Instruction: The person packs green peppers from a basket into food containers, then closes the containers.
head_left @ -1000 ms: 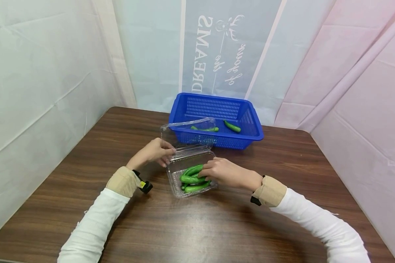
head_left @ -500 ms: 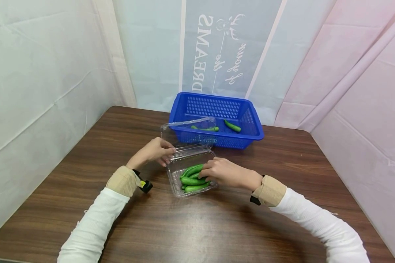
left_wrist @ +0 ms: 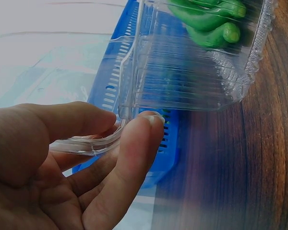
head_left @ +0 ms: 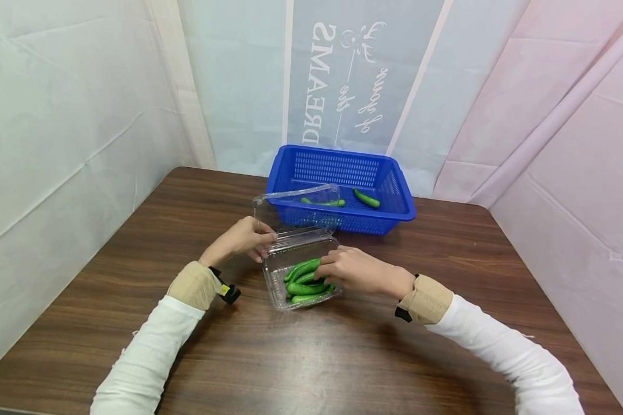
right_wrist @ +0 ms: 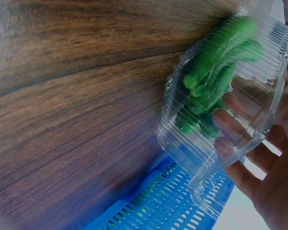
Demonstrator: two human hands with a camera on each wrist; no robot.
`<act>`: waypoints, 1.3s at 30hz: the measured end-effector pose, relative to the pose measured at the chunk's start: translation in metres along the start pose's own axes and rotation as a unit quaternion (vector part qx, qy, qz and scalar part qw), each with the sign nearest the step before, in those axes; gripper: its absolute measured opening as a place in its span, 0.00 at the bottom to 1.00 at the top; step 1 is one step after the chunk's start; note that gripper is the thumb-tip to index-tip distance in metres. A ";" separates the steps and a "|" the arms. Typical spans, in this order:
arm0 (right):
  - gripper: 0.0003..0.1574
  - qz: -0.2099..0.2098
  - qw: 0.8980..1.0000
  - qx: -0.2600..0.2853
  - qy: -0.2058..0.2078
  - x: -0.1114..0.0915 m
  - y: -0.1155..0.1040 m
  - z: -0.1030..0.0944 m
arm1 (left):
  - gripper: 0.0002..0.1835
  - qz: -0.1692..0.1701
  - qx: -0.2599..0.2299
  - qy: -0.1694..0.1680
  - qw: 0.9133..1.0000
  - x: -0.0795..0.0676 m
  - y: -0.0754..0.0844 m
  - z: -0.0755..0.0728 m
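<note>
My left hand (left_wrist: 96, 158) pinches the lid edge of a clear plastic clamshell box (head_left: 277, 300) between thumb and finger. The raised lid (head_left: 296, 202) leans back over the basket. Inside the box lie several slim, curved, glossy green vegetables (head_left: 303, 290), blunt-ended and resembling small cucumbers. My right hand (head_left: 360, 271) reaches in over the right wall, its bent fingers around one green vegetable among the others. Through the clear plastic in the right wrist view, the fingertips (right_wrist: 222, 115) show against the vegetables. The hand covers part of them in the head view.
A blue perforated basket (head_left: 342, 154) stands behind the box. One green vegetable (head_left: 366, 199) lies in it, and more green (head_left: 324, 203) shows through the lid. The brown wooden table (head_left: 394, 363) extends around the box, with cloth walls on three sides.
The green vegetables under my right fingers have shifted slightly and lie more side by side. My right hand has moved only a little. My left hand stays at the lid.
</note>
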State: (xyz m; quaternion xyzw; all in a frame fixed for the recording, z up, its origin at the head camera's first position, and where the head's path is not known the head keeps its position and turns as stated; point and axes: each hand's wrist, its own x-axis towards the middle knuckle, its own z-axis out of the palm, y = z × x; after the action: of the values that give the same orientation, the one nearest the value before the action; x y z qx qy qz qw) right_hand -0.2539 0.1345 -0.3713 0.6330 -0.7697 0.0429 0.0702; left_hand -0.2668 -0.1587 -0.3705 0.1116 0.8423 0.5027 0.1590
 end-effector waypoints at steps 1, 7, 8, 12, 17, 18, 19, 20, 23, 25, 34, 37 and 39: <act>0.12 0.000 1.000 -0.001 0.001 0.000 0.001 0.000 | 0.16 0.000 0.000 0.000 1.000 0.000 0.000 0.000; 0.10 0.001 1.000 -0.009 0.020 0.000 0.005 -0.002 | 0.15 0.000 0.000 0.000 1.000 -0.001 0.001 -0.001; 0.10 0.002 1.000 -0.009 0.026 0.000 0.006 -0.003 | 0.15 0.000 0.000 0.000 1.000 -0.001 0.001 -0.001; 0.07 0.007 0.999 -0.004 0.050 -0.001 0.007 -0.005 | 0.15 0.002 0.001 -0.003 1.000 -0.001 0.001 -0.002; 0.05 0.012 0.998 0.000 0.066 -0.002 0.009 -0.009 | 0.15 0.004 0.000 -0.004 1.000 -0.001 0.001 -0.001; 0.04 0.013 0.998 0.000 0.069 -0.003 0.010 -0.009 | 0.15 0.001 -0.001 -0.004 1.000 0.000 0.001 -0.001; 0.05 0.014 0.997 0.000 0.072 -0.003 0.010 -0.010 | 0.15 0.001 -0.002 -0.004 1.000 0.000 0.001 -0.001; 0.05 0.015 0.997 0.001 0.075 -0.003 0.011 -0.011 | 0.15 0.000 -0.002 -0.004 1.000 0.000 0.001 -0.001; 0.05 0.018 0.996 0.000 0.089 -0.004 0.013 -0.013 | 0.15 -0.001 -0.003 -0.004 1.000 -0.001 0.000 -0.001; 0.05 0.020 0.995 -0.004 0.100 -0.005 0.015 -0.015 | 0.16 0.000 -0.004 -0.005 1.000 -0.002 0.001 -0.001; 0.03 0.044 0.990 -0.023 0.129 -0.008 0.029 -0.026 | 0.15 -0.002 -0.002 -0.001 1.000 -0.001 0.000 -0.002; 0.04 0.056 0.990 -0.013 0.132 -0.011 0.035 -0.031 | 0.16 -0.001 -0.002 -0.004 1.000 -0.001 0.001 -0.002; 0.03 0.067 0.989 -0.008 0.131 -0.013 0.040 -0.033 | 0.16 -0.002 -0.004 -0.004 1.000 -0.001 0.001 -0.002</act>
State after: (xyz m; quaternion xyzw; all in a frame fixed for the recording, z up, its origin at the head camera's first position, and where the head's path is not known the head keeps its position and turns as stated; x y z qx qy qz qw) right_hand -0.2885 0.1596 -0.3398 0.5687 -0.7948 0.1233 0.1724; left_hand -0.2662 -0.1602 -0.3689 0.1111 0.8401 0.5051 0.1637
